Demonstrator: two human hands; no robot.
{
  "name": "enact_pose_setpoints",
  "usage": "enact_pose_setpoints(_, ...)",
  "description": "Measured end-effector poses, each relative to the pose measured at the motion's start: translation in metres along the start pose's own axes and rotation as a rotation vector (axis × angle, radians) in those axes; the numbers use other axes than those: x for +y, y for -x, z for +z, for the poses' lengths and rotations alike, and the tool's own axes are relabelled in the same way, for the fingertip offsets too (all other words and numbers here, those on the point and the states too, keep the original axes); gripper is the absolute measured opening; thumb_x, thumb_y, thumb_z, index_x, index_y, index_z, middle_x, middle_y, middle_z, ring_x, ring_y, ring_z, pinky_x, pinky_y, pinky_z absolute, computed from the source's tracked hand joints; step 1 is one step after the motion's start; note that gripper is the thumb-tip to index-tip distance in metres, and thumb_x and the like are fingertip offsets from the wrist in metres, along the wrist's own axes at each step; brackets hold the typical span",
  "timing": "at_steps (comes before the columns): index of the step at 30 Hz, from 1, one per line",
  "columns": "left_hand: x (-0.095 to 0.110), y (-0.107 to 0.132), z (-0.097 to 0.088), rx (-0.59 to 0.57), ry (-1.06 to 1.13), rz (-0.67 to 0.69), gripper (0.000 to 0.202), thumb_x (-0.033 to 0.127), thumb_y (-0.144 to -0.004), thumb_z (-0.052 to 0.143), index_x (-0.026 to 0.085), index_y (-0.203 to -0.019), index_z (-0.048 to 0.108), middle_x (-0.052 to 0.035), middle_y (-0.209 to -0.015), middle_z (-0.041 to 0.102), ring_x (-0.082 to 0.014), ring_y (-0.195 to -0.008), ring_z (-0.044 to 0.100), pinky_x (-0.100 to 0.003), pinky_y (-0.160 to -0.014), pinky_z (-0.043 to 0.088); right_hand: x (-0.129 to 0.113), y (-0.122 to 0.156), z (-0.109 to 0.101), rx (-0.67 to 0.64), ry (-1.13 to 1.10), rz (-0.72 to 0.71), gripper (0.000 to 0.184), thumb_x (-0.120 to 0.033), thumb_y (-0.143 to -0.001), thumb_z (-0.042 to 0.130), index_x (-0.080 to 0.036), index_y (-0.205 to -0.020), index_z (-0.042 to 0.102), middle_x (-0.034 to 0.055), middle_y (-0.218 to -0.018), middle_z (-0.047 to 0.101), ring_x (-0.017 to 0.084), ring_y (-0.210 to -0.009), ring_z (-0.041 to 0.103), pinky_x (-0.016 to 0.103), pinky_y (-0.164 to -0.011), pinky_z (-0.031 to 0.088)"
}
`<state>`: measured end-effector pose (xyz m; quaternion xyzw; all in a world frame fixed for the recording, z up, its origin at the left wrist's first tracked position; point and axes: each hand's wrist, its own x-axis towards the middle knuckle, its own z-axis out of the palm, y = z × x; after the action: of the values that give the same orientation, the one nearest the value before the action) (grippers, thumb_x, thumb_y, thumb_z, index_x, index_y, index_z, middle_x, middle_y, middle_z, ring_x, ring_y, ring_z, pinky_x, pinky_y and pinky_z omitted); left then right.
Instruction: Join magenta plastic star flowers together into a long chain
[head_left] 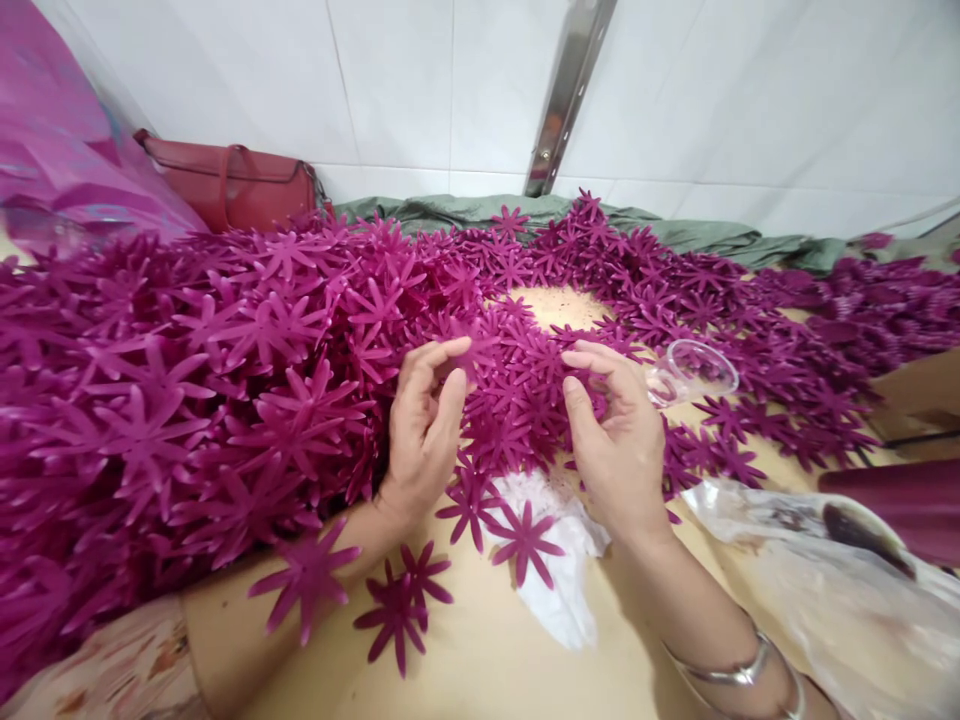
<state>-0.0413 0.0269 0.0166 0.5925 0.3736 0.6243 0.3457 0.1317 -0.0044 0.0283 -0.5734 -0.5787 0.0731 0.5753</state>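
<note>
My left hand [424, 430] and my right hand [619, 430] face each other over purple flower-shaped pieces with narrow petals. In both, the fingers curl loosely, thumb apart from fingertips, with nothing visibly held. A big heap of these pieces [150, 420] rises beside my left hand. Between the hands lies a lower pile [510, 400]. One loose flower piece [527, 540] rests on a crumpled white tissue [570, 600]. Another flower piece [307, 580] lies over my left forearm, and a dark flower piece [394, 615] is on the tabletop nearby.
A clear plastic cup [694, 370] lies on its side beyond my right hand. Clear plastic bags [847, 600] spread at the right, near a cardboard box [919, 400]. A red handbag [232, 185] and green cloth [450, 212] line the white wall.
</note>
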Motion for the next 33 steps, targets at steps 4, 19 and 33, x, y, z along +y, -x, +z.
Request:
enact_pose_setpoints(4,0.002,0.003,0.001,-0.097,-0.018,0.043,0.018,0.022,-0.098,0.062,0.022,-0.112,0.073,-0.0057,-0.111,0.071,-0.0164,-0.105,0.066,-0.03,-0.097,0.054,-0.008,0.001,-0.001,-0.019,-0.031,-0.079,0.016,-0.024,-0.098,0.06,-0.024,-0.11,0.07,0.0085,-0.119,0.07,0.024,-0.12,0.063,0.047,-0.111,0.045)
enact_pose_setpoints(19,0.003,0.003,0.009,-0.203,0.395,-0.354,0.035,0.021,-0.08,0.082,0.02,-0.111,0.066,-0.0013,-0.093,0.075,-0.0108,-0.085,0.072,-0.021,-0.084,0.058,-0.009,0.002,0.003,-0.135,0.143,-0.26,0.006,-0.02,-0.09,0.072,-0.026,-0.092,0.073,0.0052,-0.104,0.072,0.024,-0.105,0.064,0.046,-0.098,0.048)
enact_pose_setpoints(33,-0.001,-0.001,0.009,-0.204,0.328,-0.386,0.021,0.034,-0.077,0.085,0.019,-0.09,0.08,-0.0013,-0.077,0.077,-0.0117,-0.069,0.07,-0.024,-0.07,0.061,-0.014,0.001,0.001,-0.233,-0.022,-0.129,0.015,-0.011,-0.088,0.064,-0.025,-0.085,0.067,0.0018,-0.09,0.07,0.019,-0.088,0.067,0.033,-0.082,0.053)
